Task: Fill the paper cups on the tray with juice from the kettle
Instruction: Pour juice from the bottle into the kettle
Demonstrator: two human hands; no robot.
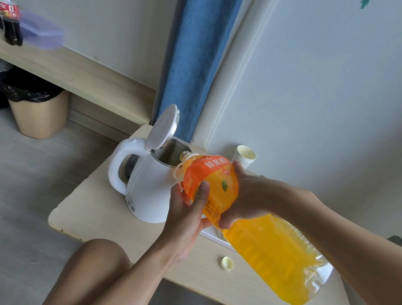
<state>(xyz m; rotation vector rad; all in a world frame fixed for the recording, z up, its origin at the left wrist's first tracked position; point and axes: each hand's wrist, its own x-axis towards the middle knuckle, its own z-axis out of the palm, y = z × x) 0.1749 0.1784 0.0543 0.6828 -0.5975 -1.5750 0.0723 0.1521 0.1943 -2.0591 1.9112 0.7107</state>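
Note:
A white electric kettle (147, 186) stands on the small table (112, 220) with its lid flipped up. Both hands hold a large bottle of orange juice (266, 247), uncapped and tilted so its mouth reaches over the kettle's opening. My left hand (190, 212) grips the labelled part from below; my right hand (245, 198) clasps it from above. A stack of paper cups (245, 156) stands behind the bottle by the wall. A corner of the white tray (212, 233) shows under the bottle; most of it is hidden.
The yellow bottle cap (226, 263) lies on the table near its front edge. My knees are under the table's near side. To the left are a bin with a black bag (35, 109), a low wooden shelf (74, 73) with a cola bottle (10, 16) and a plastic box (41, 31).

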